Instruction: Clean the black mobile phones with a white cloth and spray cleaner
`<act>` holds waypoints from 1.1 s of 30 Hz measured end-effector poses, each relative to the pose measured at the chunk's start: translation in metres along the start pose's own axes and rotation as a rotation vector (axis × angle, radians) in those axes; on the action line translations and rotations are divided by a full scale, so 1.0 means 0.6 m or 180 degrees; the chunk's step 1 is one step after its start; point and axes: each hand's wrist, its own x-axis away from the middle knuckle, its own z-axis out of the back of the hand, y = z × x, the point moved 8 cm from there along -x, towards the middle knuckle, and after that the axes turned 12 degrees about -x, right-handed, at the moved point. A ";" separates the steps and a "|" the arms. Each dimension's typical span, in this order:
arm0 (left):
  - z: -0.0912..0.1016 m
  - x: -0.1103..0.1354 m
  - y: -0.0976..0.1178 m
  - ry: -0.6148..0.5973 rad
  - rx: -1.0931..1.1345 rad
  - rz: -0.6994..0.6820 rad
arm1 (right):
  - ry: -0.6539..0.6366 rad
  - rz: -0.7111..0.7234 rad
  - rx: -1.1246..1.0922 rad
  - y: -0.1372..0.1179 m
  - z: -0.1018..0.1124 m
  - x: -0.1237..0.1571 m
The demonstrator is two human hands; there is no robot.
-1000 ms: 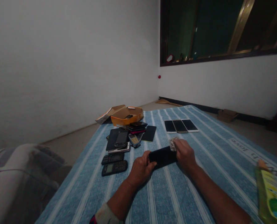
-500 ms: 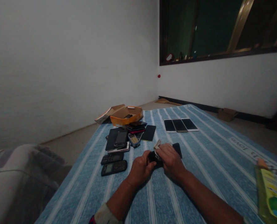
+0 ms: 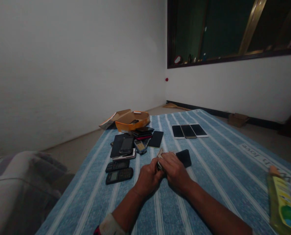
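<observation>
Between my hands lies a dark smartphone [image 3: 184, 158], its right end bare and the rest covered by my fingers. My left hand [image 3: 148, 178] is closed round the phone's left end. A crumpled pale cloth [image 3: 160, 153] is pinched in my right hand [image 3: 176, 169], which presses it on the phone near my left fingers. Left of my hands are two black keypad phones [image 3: 119, 175], a grey-blue keypad phone [image 3: 140, 146] and a pile of dark phones [image 3: 127, 144]. A dark flat phone [image 3: 156, 139] lies just beyond my hands.
A blue striped cloth [image 3: 91, 209] covers the surface. Three smartphones [image 3: 188, 131] lie side by side at the far right. An open orange box [image 3: 133, 125] stands at the far left. A yellow-green packet [image 3: 283, 202] is at the right edge. Grey fabric [image 3: 20, 192] bulges at left.
My right hand has slid left along the phone with the cloth, towards my left hand. More of the phone's right end shows.
</observation>
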 end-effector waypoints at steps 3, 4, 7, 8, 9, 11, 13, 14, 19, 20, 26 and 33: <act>0.000 0.000 0.003 0.0030 0.0034 -0.0036 | -0.0035 -0.0045 0.0019 0.002 0.003 -0.002; 0.000 0.000 0.002 0.0033 0.0026 -0.0015 | -0.0041 -0.0064 0.0040 0.008 0.007 -0.001; -0.001 0.000 -0.002 0.0023 -0.0062 0.0091 | 0.0065 -0.0102 0.0167 0.035 0.024 0.008; -0.001 0.000 -0.003 0.0013 -0.0087 0.0115 | 0.0138 -0.0115 0.0230 0.045 0.032 0.012; -0.002 -0.001 -0.004 0.0002 -0.0096 0.0126 | 0.0211 -0.0134 0.0291 0.055 0.039 0.016; -0.002 -0.001 -0.006 -0.0002 -0.0083 0.0147 | 0.0317 -0.0185 0.0366 0.072 0.051 0.022; -0.004 -0.002 -0.009 -0.0017 -0.0021 0.0165 | 0.0360 -0.0265 0.0382 0.086 0.058 0.027; -0.005 -0.002 -0.010 -0.0024 0.0022 0.0172 | 0.0374 -0.0322 0.0374 0.092 0.061 0.029; -0.007 -0.003 -0.016 -0.0018 0.0141 0.0217 | 0.0632 -0.0805 0.0144 0.127 0.073 0.042; -0.007 -0.003 -0.016 -0.0026 0.0147 0.0226 | 0.0708 -0.0904 0.0061 0.135 0.075 0.046; -0.005 -0.004 -0.016 -0.0125 0.0137 0.0286 | 0.1082 -0.1329 -0.0364 0.171 0.083 0.063; -0.005 -0.004 -0.017 -0.0249 0.0106 0.0339 | 0.1136 -0.1685 -0.0624 0.185 0.082 0.070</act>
